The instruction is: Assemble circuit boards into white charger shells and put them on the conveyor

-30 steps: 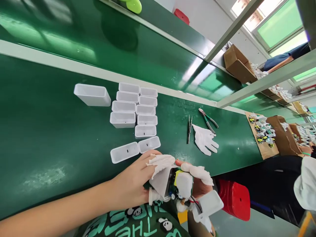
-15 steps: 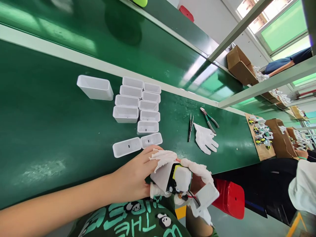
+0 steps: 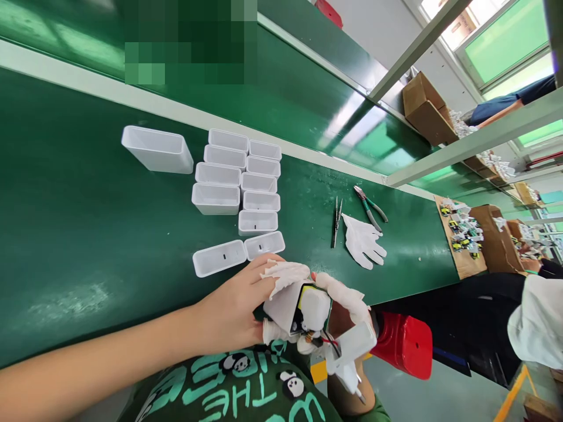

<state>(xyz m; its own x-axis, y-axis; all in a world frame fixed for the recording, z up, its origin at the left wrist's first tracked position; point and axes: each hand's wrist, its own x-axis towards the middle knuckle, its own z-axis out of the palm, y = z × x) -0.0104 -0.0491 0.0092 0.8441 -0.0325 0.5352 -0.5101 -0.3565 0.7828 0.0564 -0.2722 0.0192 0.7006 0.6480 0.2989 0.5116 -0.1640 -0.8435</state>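
Left hand (image 3: 235, 305) grips white case (image 3: 279, 308), mouth facing right, long axis roughly left-right | right hand (image 3: 342, 319) holds circuit (image 3: 314, 308) at that mouth | both before shirt (image 3: 259, 390), by bench's (image 3: 132, 246) near edge | bench surface spans from hands to tweezers (image 3: 336, 223), glove (image 3: 363, 241)

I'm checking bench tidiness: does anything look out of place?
Yes, mildly: one white case stands apart, left of the grouped cases, and the two nearest cases sit askew to them. The green table has a pale, scuffed-looking patch.
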